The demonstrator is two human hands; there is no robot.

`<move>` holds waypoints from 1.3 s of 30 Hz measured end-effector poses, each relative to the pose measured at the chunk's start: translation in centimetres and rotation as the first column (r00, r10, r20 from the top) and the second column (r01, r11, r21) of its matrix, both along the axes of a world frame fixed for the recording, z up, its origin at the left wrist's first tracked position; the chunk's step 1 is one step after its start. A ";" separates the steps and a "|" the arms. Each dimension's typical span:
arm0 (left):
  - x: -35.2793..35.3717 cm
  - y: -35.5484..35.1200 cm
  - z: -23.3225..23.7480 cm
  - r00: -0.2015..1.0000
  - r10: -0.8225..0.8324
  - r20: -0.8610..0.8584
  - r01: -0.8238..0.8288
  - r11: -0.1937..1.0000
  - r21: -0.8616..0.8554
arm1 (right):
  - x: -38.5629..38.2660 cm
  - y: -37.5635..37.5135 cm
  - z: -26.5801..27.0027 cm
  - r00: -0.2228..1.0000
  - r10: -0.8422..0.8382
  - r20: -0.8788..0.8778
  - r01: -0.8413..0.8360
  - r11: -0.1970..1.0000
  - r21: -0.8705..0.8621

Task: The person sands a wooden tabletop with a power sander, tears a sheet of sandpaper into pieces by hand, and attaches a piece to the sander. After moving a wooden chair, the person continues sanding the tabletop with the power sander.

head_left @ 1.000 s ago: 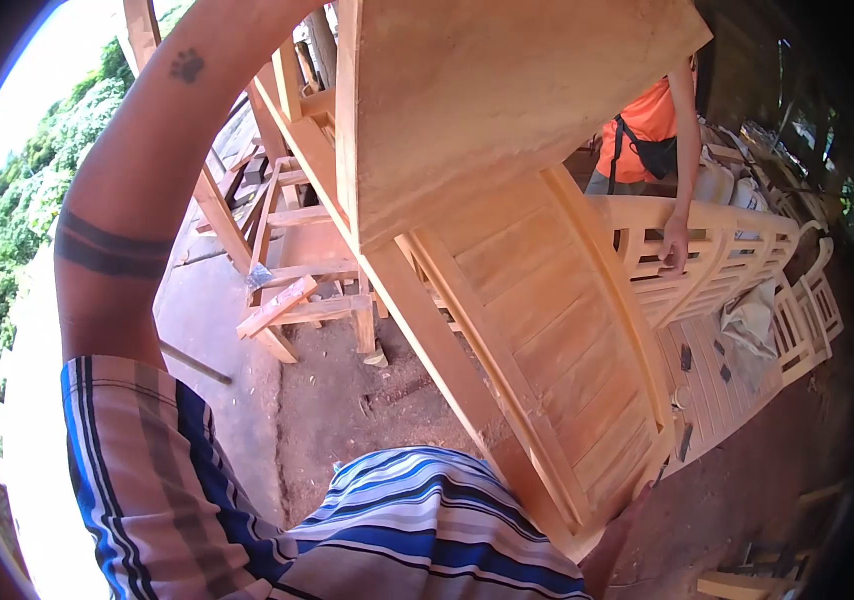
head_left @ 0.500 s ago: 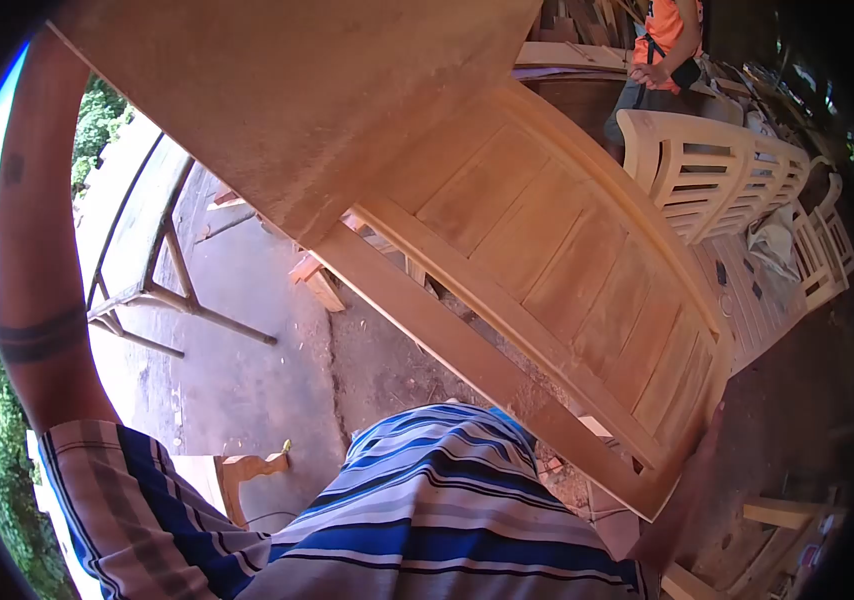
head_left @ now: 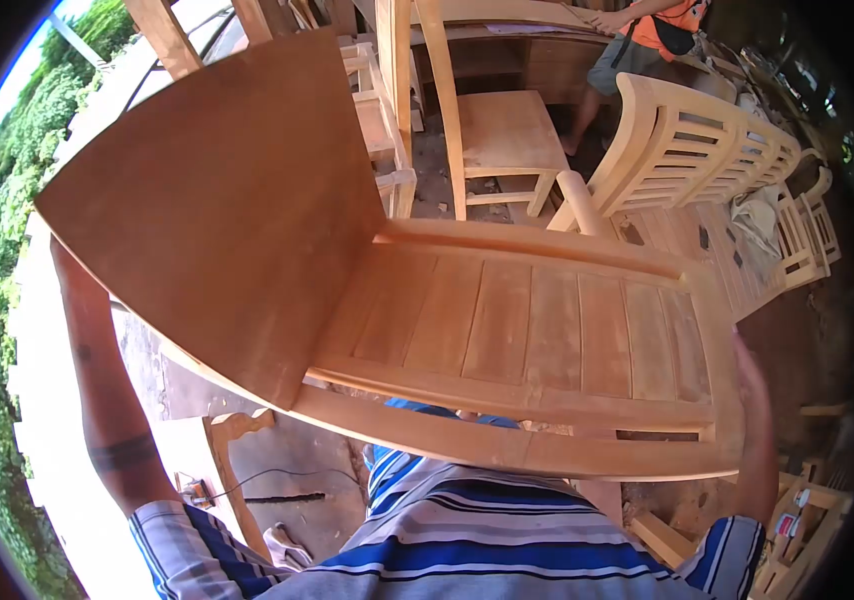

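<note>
In front of my body is a large unfinished wooden furniture piece with a slatted panel. A broad, smooth curved board stands at its left end. My right hand is closed on the frame's right end, with most of its fingers hidden behind the wood. My left arm reaches up to the outer edge of the curved board, which hides the left hand. Its fingers do not show.
A slatted wooden bench with a cloth on it stands at the right. Beyond is a wooden chair. A person in an orange top is at the back. A wooden piece with a cord lies at lower left.
The furniture piece has swung from a steep diagonal to nearly level. Its curved board has dropped lower, uncovering the chair behind. My right hand has come into clearer view, and my left arm is lower.
</note>
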State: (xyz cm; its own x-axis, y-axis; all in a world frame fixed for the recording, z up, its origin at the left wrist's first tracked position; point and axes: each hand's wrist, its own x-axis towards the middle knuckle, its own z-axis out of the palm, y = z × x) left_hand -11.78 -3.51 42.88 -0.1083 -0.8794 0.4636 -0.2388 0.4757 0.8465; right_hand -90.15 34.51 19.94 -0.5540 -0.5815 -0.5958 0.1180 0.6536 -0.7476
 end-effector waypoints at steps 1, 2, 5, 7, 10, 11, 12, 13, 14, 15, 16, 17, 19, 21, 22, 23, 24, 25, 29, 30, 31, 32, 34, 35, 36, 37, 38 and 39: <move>1.9 0.0 -2.3 1.000 0.008 -0.003 -0.008 0.999 0.033 | 0.4 -0.7 -0.1 0.996 0.008 -0.093 -0.004 0.999 0.044; 4.6 0.3 -5.3 1.000 0.015 -0.018 -0.014 0.997 0.079 | 0.6 -0.5 -0.6 0.984 0.014 -0.179 0.009 0.992 0.128; 10.7 0.5 -15.7 0.988 0.056 -0.144 -0.020 0.971 0.239 | 1.4 -1.8 -1.5 0.930 0.056 -0.363 0.089 0.925 0.370; 13.6 1.3 -22.0 0.943 0.200 -0.268 -0.080 0.912 0.402 | 4.3 -3.9 0.0 0.914 0.053 -0.402 0.129 0.902 0.411; 14.3 3.6 -30.1 0.779 0.486 -0.396 -0.153 0.759 0.633 | 6.7 -4.8 0.2 0.860 0.040 -0.509 0.185 0.905 0.383; 14.0 3.8 -32.6 0.699 0.570 -0.431 -0.160 0.713 0.683 | 6.7 -5.6 0.0 0.826 0.026 -0.562 0.204 0.917 0.342; 13.9 3.9 -35.0 0.611 0.648 -0.454 -0.160 0.663 0.731 | 6.9 -6.2 0.3 0.823 0.057 -0.565 0.174 0.922 0.346; 14.2 4.6 -37.4 0.590 0.630 -0.505 -0.078 0.667 0.741 | 7.3 -6.4 0.7 0.822 0.094 -0.561 0.141 0.921 0.362; 14.5 5.1 -39.9 0.562 0.610 -0.558 0.006 0.672 0.740 | 7.8 -6.6 1.2 0.819 0.129 -0.558 0.110 0.921 0.374; 14.6 5.8 -42.4 0.527 0.592 -0.610 0.090 0.675 0.732 | 9.0 -7.3 2.4 0.820 0.153 -0.551 0.080 0.923 0.376; 14.8 6.4 -44.7 0.587 0.529 -0.614 0.084 0.714 0.695 | 10.1 -7.9 3.7 0.820 0.177 -0.544 0.049 0.925 0.376; 14.8 6.8 -46.7 0.643 0.461 -0.611 0.081 0.753 0.653 | 10.9 -8.8 5.3 0.820 0.200 -0.536 0.018 0.928 0.373; 18.6 7.2 -55.5 0.940 0.143 -0.311 0.031 0.870 0.492 | 11.1 -9.9 7.8 0.826 0.178 -0.535 0.043 0.926 0.375; 15.4 8.5 -56.8 0.804 0.289 -0.519 0.114 0.782 0.613 | 10.9 -10.8 11.3 0.817 0.185 -0.545 0.049 0.921 0.386; 13.9 8.6 -57.6 0.760 0.335 -0.557 0.144 0.748 0.647 | 11.4 -11.9 13.0 0.807 0.195 -0.557 0.032 0.928 0.372; 12.7 8.8 -58.4 0.727 0.369 -0.579 0.168 0.723 0.670 | 11.6 -12.8 14.1 0.798 0.207 -0.566 0.010 0.934 0.356; 11.6 8.9 -59.1 0.701 0.396 -0.593 0.185 0.703 0.687 | 11.2 -13.3 15.2 0.770 0.207 -0.603 0.005 0.944 0.330; 10.4 8.9 -59.8 0.681 0.414 -0.604 0.201 0.687 0.698 | 10.9 -13.9 16.2 0.740 0.206 -0.640 -0.001 0.952 0.306; 5.5 8.6 -63.5 0.595 0.481 -0.644 0.268 0.636 0.723 | 14.2 -18.5 20.7 0.502 0.221 -0.836 0.065 0.954 0.291; 4.0 8.4 -64.6 0.564 0.504 -0.654 0.285 0.625 0.727 | 12.3 -19.2 21.9 0.580 0.263 -0.771 -0.015 0.950 0.313; 2.4 8.2 -65.6 0.529 0.532 -0.661 0.296 0.614 0.731 | 11.9 -20.4 22.6 0.515 0.232 -0.825 -0.008 0.964 0.266; 0.9 8.1 -66.8 0.494 0.563 -0.662 0.307 0.600 0.739 | 11.7 -21.5 22.9 0.473 0.249 -0.845 -0.022 0.962 0.271; -1.9 7.8 -69.1 0.408 0.624 -0.667 0.327 0.582 0.745 | 11.0 -23.6 23.6 0.392 0.315 -0.865 -0.060 0.946 0.318; -3.3 7.9 -70.4 0.363 0.649 -0.669 0.337 0.578 0.743 | 12.3 -24.8 23.1 0.369 0.325 -0.870 -0.081 0.944 0.318; -4.5 7.8 -71.6 0.326 0.672 -0.665 0.345 0.570 0.745 | 13.7 -26.0 22.6 0.346 0.335 -0.876 -0.103 0.942 0.320; -5.5 7.7 -72.9 0.290 0.693 -0.660 0.352 0.564 0.747 | 15.1 -27.3 22.1 0.323 0.344 -0.882 -0.123 0.939 0.321; -6.5 7.4 -74.1 0.256 0.707 -0.660 0.360 0.564 0.743 | 17.0 -28.3 20.5 0.303 0.326 -0.895 -0.112 0.945 0.306; -7.4 7.1 -75.3 0.223 0.718 -0.659 0.370 0.563 0.739 | 18.7 -29.3 18.7 0.296 0.301 -0.907 -0.116 0.953 0.279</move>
